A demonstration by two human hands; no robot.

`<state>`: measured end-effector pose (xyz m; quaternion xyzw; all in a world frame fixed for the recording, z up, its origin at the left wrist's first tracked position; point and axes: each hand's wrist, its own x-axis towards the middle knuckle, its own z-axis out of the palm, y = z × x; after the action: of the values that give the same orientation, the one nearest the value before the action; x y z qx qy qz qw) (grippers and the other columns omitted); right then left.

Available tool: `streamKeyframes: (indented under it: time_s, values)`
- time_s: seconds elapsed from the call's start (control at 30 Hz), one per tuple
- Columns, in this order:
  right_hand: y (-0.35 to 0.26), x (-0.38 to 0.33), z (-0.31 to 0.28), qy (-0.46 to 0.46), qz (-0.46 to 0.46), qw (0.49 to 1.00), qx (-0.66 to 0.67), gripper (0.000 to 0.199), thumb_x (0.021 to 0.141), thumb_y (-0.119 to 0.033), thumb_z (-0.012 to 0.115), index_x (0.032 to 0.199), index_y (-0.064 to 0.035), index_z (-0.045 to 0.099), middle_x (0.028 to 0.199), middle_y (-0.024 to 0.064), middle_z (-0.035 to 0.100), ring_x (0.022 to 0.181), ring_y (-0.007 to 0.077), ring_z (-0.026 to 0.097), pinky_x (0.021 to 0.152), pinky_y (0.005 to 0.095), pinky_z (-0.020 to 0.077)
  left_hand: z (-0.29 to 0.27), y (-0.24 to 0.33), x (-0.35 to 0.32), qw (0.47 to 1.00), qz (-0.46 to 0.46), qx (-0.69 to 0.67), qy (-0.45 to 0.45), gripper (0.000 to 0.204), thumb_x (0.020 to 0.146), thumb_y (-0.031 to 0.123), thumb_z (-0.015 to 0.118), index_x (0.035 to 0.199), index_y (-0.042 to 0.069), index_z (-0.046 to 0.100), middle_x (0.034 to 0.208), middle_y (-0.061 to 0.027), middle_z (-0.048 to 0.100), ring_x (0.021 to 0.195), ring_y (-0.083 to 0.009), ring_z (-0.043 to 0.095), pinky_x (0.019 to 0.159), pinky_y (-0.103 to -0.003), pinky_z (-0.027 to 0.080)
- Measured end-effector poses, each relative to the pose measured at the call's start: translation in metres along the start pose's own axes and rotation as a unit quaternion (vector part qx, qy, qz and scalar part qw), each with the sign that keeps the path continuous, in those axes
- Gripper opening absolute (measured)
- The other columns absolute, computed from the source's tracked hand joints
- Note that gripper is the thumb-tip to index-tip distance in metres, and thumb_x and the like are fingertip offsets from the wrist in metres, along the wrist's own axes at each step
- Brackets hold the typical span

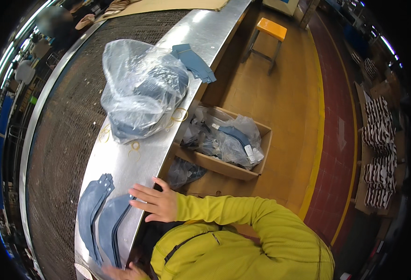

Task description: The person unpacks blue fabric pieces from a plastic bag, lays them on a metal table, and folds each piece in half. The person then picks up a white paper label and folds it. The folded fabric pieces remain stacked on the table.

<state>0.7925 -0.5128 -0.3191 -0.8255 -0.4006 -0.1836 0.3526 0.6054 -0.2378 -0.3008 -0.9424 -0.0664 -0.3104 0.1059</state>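
Two stacks of curved blue-grey pieces (110, 226) lay on the metal desk (117, 164) at lower left. The right hand (162, 205), fingers spread, was at one stack's upper end; the left hand (127, 274) blurred at the bottom edge, its fingers' state unclear. A plastic bag (138, 86) sat upper left.

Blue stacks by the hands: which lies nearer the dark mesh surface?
The picture's left stack, beside the mesh; the right stack has fingers at its upper end.

Hands (158, 203) by curved blue pieces (110, 223), stuffed clear bag (138, 93), metal table (131, 170); open carton (215, 161)
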Motion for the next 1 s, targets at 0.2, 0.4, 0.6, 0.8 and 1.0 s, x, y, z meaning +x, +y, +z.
streamKeyframes:
  time_s: [0.2, 0.4, 0.6, 0.8, 1.0]
  values:
    - [0.073, -0.100, -0.002, 0.184, 0.221, 0.957, 0.038, 0.035, 0.079, -0.030, 0.066, 0.108, -0.0118, 0.059, 0.113, 0.0087, 0.057, 0.103, 0.0257, 0.054, 0.089, 0.0419, 0.0333, 0.018, 0.030, 0.088, 0.996, 0.016, -0.091, 0.016, 0.074, 0.091, 0.056, 0.038, 0.142, 0.004, 0.024, 0.146, -0.0161, 0.025, 0.134, -0.0330, 0.021, 0.107, -0.048, 0.016]
    - [0.179, -0.211, 0.037, -0.016, 0.420, 0.907, -0.030, 0.023, 0.082, -0.021, 0.060, 0.101, -0.0081, 0.063, 0.113, 0.0123, 0.054, 0.105, 0.0307, 0.050, 0.088, 0.0432, 0.0381, 0.081, 0.074, 0.170, 0.982, 0.064, -0.131, -0.118, 0.070, 0.091, 0.053, 0.040, 0.139, 0.003, 0.028, 0.140, -0.0156, 0.030, 0.129, -0.0317, 0.026, 0.103, -0.046, 0.020]
    - [0.306, -0.240, 0.071, -0.022, 0.552, 0.829, -0.091, 0.029, 0.077, -0.012, 0.060, 0.106, -0.0065, 0.062, 0.117, 0.0146, 0.053, 0.109, 0.0327, 0.049, 0.091, 0.0426, 0.0387, 0.145, 0.117, 0.210, 0.962, 0.103, -0.126, -0.221, 0.066, 0.090, 0.050, 0.043, 0.135, 0.003, 0.032, 0.135, -0.0151, 0.034, 0.123, -0.0304, 0.031, 0.099, -0.044, 0.024]
    - [0.436, -0.193, 0.090, -0.092, 0.510, 0.847, -0.121, 0.026, 0.081, -0.018, 0.053, 0.103, -0.0095, 0.064, 0.124, 0.0140, 0.051, 0.116, 0.0290, 0.045, 0.096, 0.0394, 0.0369, 0.191, 0.135, 0.232, 0.942, 0.121, -0.111, -0.294, 0.061, 0.090, 0.046, 0.046, 0.131, 0.002, 0.035, 0.130, -0.0146, 0.039, 0.118, -0.0291, 0.035, 0.095, -0.042, 0.028]
    - [0.536, -0.126, 0.112, -0.151, 0.542, 0.805, -0.190, 0.026, 0.083, -0.020, 0.050, 0.101, -0.0124, 0.068, 0.127, 0.0088, 0.052, 0.122, 0.0259, 0.042, 0.100, 0.0413, 0.0340, 0.216, 0.141, 0.246, 0.926, 0.121, -0.108, -0.342, 0.057, 0.090, 0.043, 0.049, 0.128, 0.002, 0.039, 0.124, -0.0141, 0.043, 0.112, -0.0278, 0.040, 0.091, -0.040, 0.032]
